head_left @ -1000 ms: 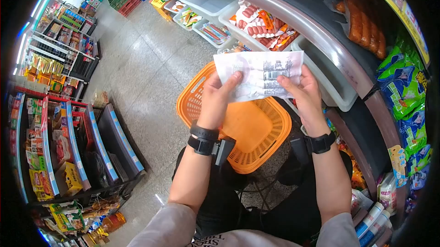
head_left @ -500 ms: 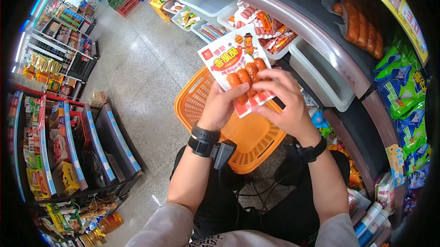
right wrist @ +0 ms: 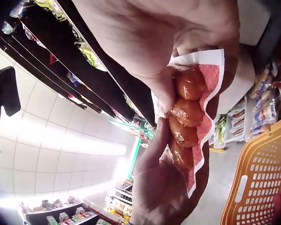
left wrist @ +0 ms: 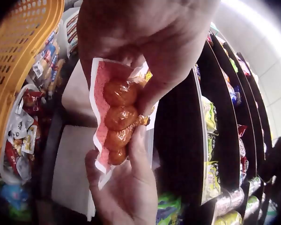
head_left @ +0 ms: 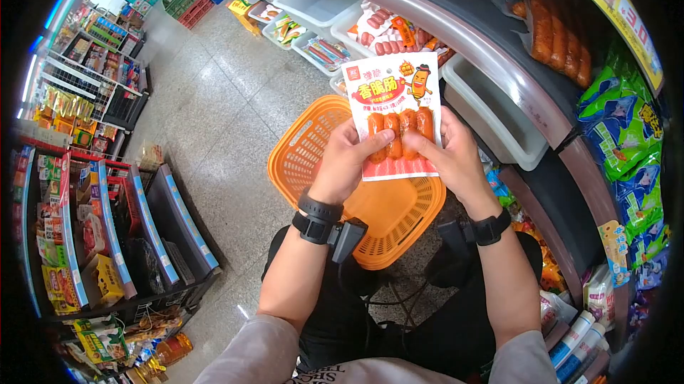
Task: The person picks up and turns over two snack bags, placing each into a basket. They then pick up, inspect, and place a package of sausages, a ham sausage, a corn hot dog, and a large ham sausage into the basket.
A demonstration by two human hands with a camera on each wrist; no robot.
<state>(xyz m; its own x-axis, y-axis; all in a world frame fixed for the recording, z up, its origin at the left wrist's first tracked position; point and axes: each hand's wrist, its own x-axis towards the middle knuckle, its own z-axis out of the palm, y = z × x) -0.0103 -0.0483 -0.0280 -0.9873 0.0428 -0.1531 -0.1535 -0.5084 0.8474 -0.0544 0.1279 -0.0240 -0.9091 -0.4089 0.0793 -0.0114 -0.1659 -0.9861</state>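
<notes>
Both hands hold a white and red sausage packet (head_left: 393,99) upright, its printed front facing the head camera. The left hand (head_left: 344,161) pinches its lower left side, thumb on the front over the sausages. At the lower right, the right hand (head_left: 460,164) grips it the same way, thumb on the front. In the left wrist view the bulging sausages (left wrist: 120,118) show between the hands, and the right wrist view shows the packet's sausages (right wrist: 186,112) too. Behind and below the packet stands an orange basket (head_left: 285,163).
Clear bins of packaged sausages (head_left: 388,35) line the shelf ahead. An empty white bin (head_left: 491,115) stands to the right. Green snack bags (head_left: 620,127) hang at far right. A low shelf rack (head_left: 121,227) stands at left on the grey floor (head_left: 221,120).
The packet's plain back faced the camera, then its front appeared tilted; now it is upright. The right hand, loosely at its side half a second ago, now grips the lower right.
</notes>
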